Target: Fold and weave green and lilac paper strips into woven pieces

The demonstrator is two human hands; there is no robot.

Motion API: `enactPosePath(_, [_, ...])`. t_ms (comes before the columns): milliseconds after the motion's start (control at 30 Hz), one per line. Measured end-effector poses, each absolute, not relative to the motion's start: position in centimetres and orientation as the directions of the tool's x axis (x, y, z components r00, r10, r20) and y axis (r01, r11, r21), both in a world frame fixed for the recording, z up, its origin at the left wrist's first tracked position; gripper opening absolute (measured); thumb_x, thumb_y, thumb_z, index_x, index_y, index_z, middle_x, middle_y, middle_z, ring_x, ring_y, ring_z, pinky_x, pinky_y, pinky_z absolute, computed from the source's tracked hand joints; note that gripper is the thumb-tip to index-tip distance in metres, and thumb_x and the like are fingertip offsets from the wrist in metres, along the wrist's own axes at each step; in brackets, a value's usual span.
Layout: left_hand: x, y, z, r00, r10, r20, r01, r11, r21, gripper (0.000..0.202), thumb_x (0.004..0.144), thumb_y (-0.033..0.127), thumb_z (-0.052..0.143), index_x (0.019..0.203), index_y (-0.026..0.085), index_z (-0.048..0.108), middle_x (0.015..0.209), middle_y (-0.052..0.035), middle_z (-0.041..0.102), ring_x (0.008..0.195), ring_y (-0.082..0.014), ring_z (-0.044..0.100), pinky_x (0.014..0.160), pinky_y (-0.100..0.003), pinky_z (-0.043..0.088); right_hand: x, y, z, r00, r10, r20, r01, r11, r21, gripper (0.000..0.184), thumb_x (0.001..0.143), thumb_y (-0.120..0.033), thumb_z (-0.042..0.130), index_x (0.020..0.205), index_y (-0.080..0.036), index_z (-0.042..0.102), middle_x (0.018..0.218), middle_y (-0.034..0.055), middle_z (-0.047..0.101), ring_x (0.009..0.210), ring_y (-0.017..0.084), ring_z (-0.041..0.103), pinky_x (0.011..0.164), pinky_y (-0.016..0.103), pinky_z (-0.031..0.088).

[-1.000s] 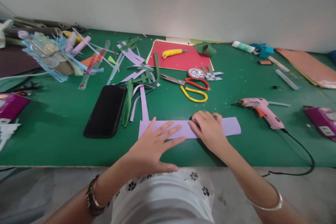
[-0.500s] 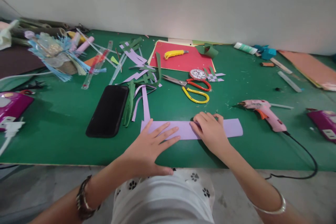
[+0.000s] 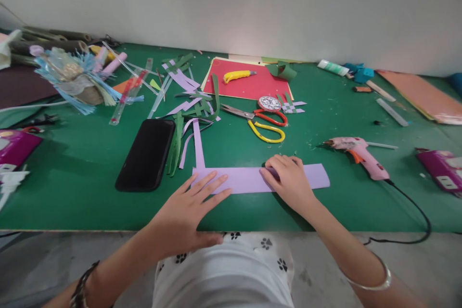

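Observation:
A wide strip of purple paper (image 3: 249,179) lies flat along the front of the green table. My left hand (image 3: 191,207) rests over its left end with fingers spread, fingertips on the paper and thumb apart near the table edge. On the strip's right half, my right hand (image 3: 290,178) is closed, its curled fingers and thumb pressed on the paper. The hand hides the paper under it. A narrow purple strip (image 3: 198,147) meets the wide one at its upper left. Scissors (image 3: 267,125) with red and yellow handles lie beyond the paper.
A black phone (image 3: 146,154) lies left of the paper, beside green paper strips (image 3: 176,147). To the right is a pink glue gun (image 3: 361,151) with its cord over the edge. Behind, a yellow cutter (image 3: 238,75) sits on red paper (image 3: 252,89).
My left hand has slid left along the purple paper, uncovering more of its middle. The right hand stays curled at about the same spot. The view has shifted slightly.

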State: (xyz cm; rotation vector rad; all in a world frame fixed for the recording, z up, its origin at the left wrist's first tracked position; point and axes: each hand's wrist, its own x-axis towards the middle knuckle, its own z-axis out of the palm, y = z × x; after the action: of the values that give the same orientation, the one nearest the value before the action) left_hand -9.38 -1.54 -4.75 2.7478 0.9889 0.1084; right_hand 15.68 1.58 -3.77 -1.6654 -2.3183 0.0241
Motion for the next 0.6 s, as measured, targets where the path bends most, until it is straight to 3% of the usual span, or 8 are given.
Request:
enactPosePath(333, [-9.3, -1.5, -4.6, 0.776, 0.63, 0.025, 0.609, -0.759, 0.228, 0.072, 0.074, 0.065, 0.031, 0.133, 0.024, 0.025, 0.14, -0.0037, 0.026, 0.126, -0.0258, 0.024, 0.103, -0.044, 0.015, 19.1, 1.3, -3.4, -0.274, 0.935, 0.226, 0.938, 0.312, -0.153, 0.03, 0.081, -0.04, 0.037, 0.062, -0.019, 0.047, 0.059, -0.0008, 0.055, 0.062, 0.014, 0.051, 0.073, 0.029, 0.03])
enactPosePath(600, [-9.4, -1.6, -4.6, 0.771, 0.636, 0.03, 0.619, -0.759, 0.199, 0.068, 0.076, 0.063, 0.033, 0.133, 0.026, 0.025, 0.14, -0.0012, 0.025, 0.127, -0.0237, 0.023, 0.103, -0.042, 0.014, 21.6, 0.9, -3.5, -0.218, 0.954, 0.205, 0.959, 0.248, -0.139, 0.031, 0.084, -0.036, 0.033, 0.061, -0.019, 0.045, 0.058, -0.0014, 0.054, 0.061, 0.013, 0.051, 0.073, 0.029, 0.029])
